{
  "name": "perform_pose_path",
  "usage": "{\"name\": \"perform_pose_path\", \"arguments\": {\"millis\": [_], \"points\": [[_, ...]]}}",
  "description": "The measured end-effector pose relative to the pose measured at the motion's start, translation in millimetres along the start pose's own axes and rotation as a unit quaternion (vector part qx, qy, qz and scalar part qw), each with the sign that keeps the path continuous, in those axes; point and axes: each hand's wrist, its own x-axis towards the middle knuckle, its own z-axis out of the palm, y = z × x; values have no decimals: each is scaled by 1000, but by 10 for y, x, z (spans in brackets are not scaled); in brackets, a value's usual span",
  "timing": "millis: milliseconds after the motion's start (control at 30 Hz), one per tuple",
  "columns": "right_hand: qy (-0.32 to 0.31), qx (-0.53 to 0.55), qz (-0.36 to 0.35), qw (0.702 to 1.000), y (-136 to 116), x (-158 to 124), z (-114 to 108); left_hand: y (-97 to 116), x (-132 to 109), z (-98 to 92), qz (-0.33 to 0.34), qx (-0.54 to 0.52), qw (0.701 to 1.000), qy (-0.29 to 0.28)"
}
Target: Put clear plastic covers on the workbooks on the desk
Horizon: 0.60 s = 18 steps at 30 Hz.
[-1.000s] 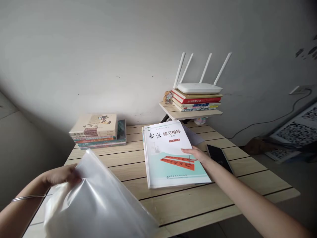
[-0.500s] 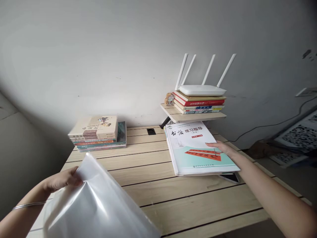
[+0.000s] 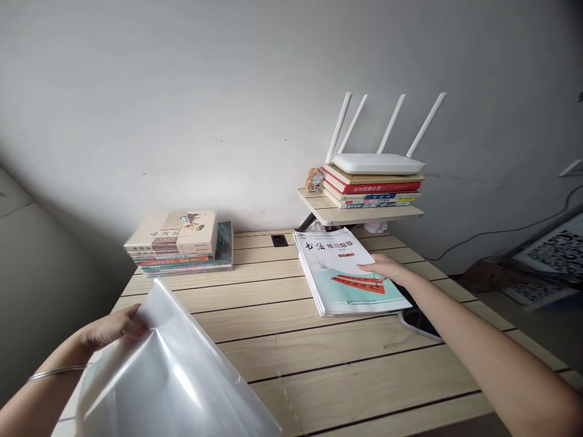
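Observation:
My left hand (image 3: 113, 328) grips the top edge of a clear plastic sheet (image 3: 173, 376) raised over the near left of the wooden table (image 3: 319, 358). A thin bangle circles that wrist. My right hand (image 3: 385, 267) rests flat on a white and teal workbook (image 3: 341, 267) that tops a thin pile of similar books at the table's right. The fingers lie stretched out on the cover. A black phone (image 3: 421, 321) peeks out from under the pile and my forearm.
A stack of books (image 3: 180, 243) lies at the back left. A small raised shelf (image 3: 359, 212) at the back right carries more books (image 3: 371, 188) and a white router (image 3: 378, 162). A cable hole (image 3: 279, 240) sits mid-back. Patterned boards (image 3: 555, 249) lean at far right.
My right hand slid the workbook pile from the table's middle to the right and back, over the phone. The left hand kept its hold on the plastic sheet.

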Motion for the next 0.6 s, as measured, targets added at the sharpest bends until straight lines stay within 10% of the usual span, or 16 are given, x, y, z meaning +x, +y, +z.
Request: {"name": "perform_pose_path", "arguments": {"millis": [133, 267, 367, 600], "points": [[133, -81, -168, 973, -269, -770, 395, -104, -1, -79, -25, -117, 988, -102], [-67, -109, -341, 932, -227, -2048, 1192, -195, -82, -70, -40, -153, 985, -74], [-81, -165, -343, 921, -47, -2724, 1670, -263, -153, -12, -47, -172, 982, -62], [-63, -201, -397, 893, 170, -2844, 1818, -272, -217, 247, -70, -193, 972, -112]]}}
